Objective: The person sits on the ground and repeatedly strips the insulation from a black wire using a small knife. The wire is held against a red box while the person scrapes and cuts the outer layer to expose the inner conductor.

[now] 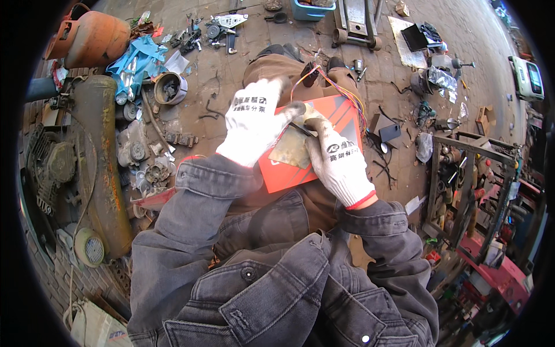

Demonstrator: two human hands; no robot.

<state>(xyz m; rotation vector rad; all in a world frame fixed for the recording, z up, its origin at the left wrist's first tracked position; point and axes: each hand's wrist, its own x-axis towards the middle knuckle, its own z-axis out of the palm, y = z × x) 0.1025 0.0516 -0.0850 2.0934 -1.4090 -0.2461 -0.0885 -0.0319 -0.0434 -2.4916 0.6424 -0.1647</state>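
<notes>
Both my hands wear white knit gloves with stained fingertips, over a flat red box (pixel 281 178) on my lap. My left hand (pixel 254 113) is at the box's left edge, its thumb stretched toward the middle and apart from its motion-blurred fingers. Above the box's right half, my right hand (pixel 337 156) is closed, with its thumb and fingertips around a thin black piece (pixel 303 129); its exact kind is unclear. Beneath them lies a stained tan sheet (pixel 291 151) on the box. Thin yellow, red and purple wires (pixel 347 94) loop past the box's far right corner.
An orange gas cylinder (pixel 98 39), a long rusty tank (pixel 103 168) and scattered metal parts are on the left. A floor jack (pixel 355 23) and blue bin (pixel 313 10) stand beyond my feet. At right is a metal frame rack (pixel 462 185) of tools.
</notes>
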